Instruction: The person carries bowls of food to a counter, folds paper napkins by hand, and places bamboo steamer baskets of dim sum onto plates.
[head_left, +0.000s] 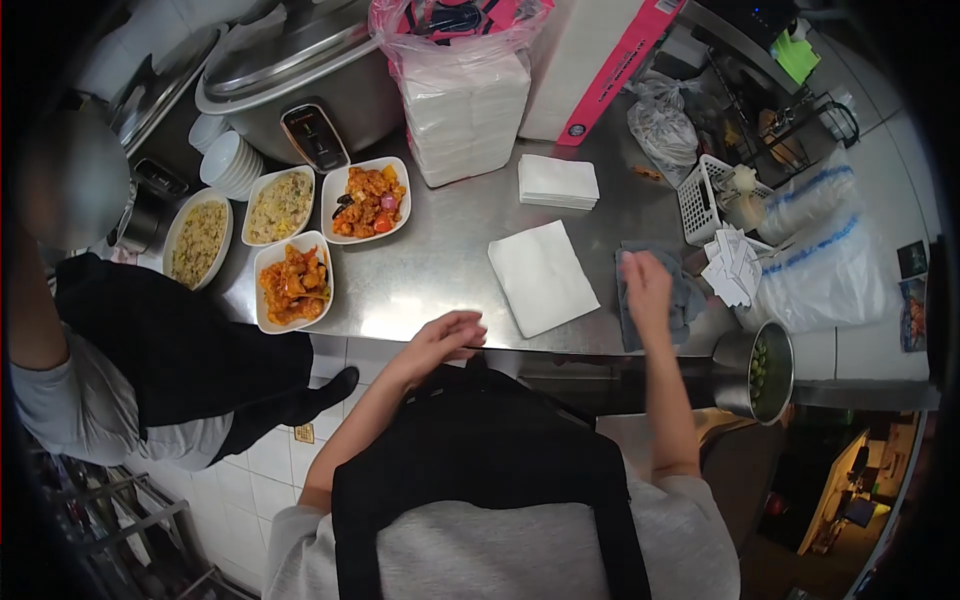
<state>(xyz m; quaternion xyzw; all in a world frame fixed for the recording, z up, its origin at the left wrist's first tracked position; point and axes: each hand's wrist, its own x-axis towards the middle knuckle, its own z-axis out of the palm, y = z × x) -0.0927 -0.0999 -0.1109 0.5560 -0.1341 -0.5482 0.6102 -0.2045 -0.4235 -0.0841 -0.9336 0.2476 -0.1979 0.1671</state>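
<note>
My left hand (pixel 447 338) hovers at the counter's front edge, fingers loosely curled and apart, holding nothing. Over a dark grey cloth (pixel 683 302) on the right is my right hand (pixel 646 280), its fingers bent together; whether it grips the cloth is hard to make out. Between the hands lies a white napkin stack (pixel 543 278), set at an angle. Behind it sits a smaller pile of white napkins (pixel 558 182). On the left stand two bowls of sauced fried pieces (pixel 293 284) and two dishes of fried rice (pixel 281 207).
A co-worker in a black apron (pixel 170 340) stands at the left. Large steel cookers (pixel 300 80), stacked white bowls (pixel 231 165) and a bagged napkin pack (pixel 465 110) line the back. At right are a white basket (pixel 700 203), plastic bags (pixel 825 265) and a steel pot (pixel 735 373).
</note>
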